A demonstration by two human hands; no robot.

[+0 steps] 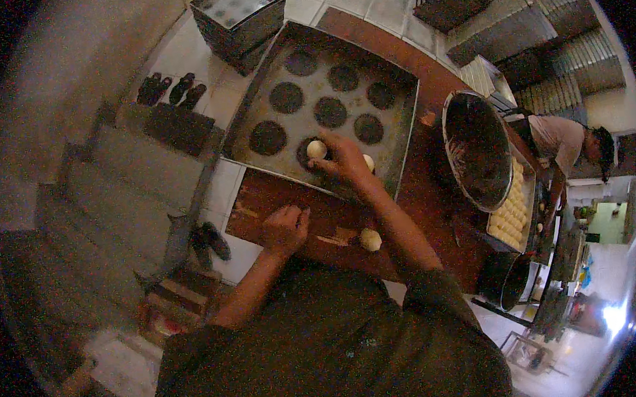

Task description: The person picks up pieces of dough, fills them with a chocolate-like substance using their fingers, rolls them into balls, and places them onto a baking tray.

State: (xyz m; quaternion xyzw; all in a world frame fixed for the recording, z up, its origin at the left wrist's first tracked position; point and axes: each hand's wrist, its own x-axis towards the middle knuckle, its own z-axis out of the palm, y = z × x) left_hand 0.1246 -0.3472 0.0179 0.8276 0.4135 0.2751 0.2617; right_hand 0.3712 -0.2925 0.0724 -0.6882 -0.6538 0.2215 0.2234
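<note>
The left hand (287, 227), fingers curled together, is over the brown table (255, 207) — then, at the square tray (298, 126), a pale ball (317, 150) sits clamped in the right hand (344, 157); a second ball (370, 239) lies farther right.

Dark-spotted grey tray (303, 124), pale-yellow ball (316, 150)

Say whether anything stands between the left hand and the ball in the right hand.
Yes: the tray's near wall lies between the left hand, outside it, and the ball, held beyond it in the right hand.
</note>
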